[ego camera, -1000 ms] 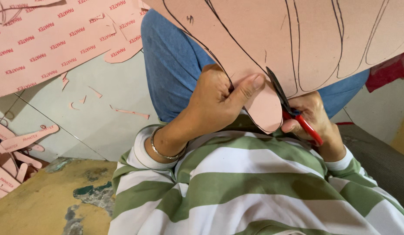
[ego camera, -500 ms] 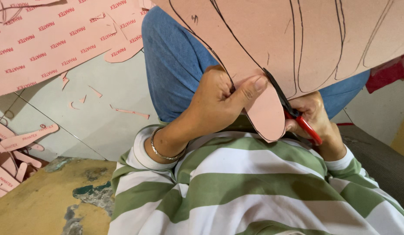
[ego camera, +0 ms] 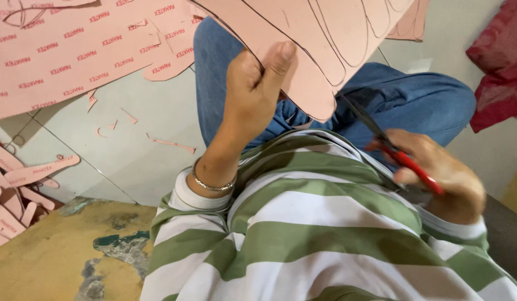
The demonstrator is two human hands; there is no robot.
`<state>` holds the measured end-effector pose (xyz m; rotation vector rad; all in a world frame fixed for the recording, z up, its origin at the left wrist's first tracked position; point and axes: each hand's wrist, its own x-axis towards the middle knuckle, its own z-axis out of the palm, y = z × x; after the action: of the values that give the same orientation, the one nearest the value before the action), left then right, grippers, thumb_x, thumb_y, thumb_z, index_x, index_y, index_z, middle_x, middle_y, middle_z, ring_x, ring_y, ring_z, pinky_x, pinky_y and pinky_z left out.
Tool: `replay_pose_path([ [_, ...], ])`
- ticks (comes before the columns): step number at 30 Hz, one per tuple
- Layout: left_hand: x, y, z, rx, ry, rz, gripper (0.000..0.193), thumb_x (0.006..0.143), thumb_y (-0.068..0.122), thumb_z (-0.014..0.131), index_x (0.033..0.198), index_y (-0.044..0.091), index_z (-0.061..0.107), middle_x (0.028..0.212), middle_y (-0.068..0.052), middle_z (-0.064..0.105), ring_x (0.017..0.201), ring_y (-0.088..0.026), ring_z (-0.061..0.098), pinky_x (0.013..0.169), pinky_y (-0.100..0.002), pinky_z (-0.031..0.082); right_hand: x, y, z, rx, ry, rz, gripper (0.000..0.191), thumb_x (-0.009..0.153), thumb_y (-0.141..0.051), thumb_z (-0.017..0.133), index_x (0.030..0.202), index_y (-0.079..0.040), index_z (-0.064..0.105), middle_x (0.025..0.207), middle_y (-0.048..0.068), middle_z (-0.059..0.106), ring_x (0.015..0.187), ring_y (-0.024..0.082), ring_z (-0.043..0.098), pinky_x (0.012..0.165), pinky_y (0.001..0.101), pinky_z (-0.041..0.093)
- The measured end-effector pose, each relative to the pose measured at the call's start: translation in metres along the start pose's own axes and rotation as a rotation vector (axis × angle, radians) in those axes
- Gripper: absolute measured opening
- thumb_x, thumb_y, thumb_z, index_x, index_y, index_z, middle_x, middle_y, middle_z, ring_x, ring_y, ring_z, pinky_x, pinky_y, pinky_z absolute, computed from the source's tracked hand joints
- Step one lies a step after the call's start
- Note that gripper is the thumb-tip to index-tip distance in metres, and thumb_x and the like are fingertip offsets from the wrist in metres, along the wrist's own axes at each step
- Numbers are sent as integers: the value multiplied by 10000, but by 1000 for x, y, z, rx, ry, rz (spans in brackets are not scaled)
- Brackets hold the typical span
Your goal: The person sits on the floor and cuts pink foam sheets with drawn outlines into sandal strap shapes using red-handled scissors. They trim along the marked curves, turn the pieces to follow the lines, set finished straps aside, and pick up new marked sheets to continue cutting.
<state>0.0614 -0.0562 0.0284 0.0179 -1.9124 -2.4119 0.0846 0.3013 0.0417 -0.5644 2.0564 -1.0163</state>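
Pink sheet [ego camera: 303, 39] now lifted in left hand [ego camera: 253, 92], scissors [ego camera: 392, 150] withdrawn in right hand [ego camera: 437, 173].

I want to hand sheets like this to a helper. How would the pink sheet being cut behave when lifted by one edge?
The pink sheet, pinched by the left hand, juts out unsupported, so it is probably fairly stiff and light. The scissors in the right hand cut it, so it is likely thin.

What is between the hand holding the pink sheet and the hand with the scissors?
In the head view, between the left hand and right hand: the pink sheet's rounded tip, scissors blades and blue-jeaned leg.
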Motion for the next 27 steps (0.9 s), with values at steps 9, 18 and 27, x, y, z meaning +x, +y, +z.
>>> replay_pose_path([
  [9, 0, -13, 17, 292, 27, 200, 489, 1147, 455, 511, 991, -4, 580, 729, -45, 590, 594, -122, 562, 625, -311, 492, -7, -34, -2, 300, -20, 95, 1192, 592, -997, 536, 1157, 45, 658, 913, 91, 650, 830, 192, 559, 729, 328, 469],
  [18, -3, -4, 35, 318, 52, 240, 468, 1124, 416, 511, 901, 14, 600, 675, -76, 611, 579, -166, 638, 569, -324, 482, 33, -51, 6, 383, -68, 71, 1184, 557, -1012, 515, 1056, 43, 709, 761, 46, 594, 707, 135, 539, 618, 271, 433],
  [27, -8, 1, 44, 371, -20, 308, 374, 1123, 296, 553, 877, 22, 620, 708, -115, 654, 603, -263, 676, 563, -358, 486, 44, -45, 32, 236, 244, -49, 1046, 667, -999, 462, 844, 14, 654, 753, 8, 608, 673, 94, 527, 582, 250, 397],
])
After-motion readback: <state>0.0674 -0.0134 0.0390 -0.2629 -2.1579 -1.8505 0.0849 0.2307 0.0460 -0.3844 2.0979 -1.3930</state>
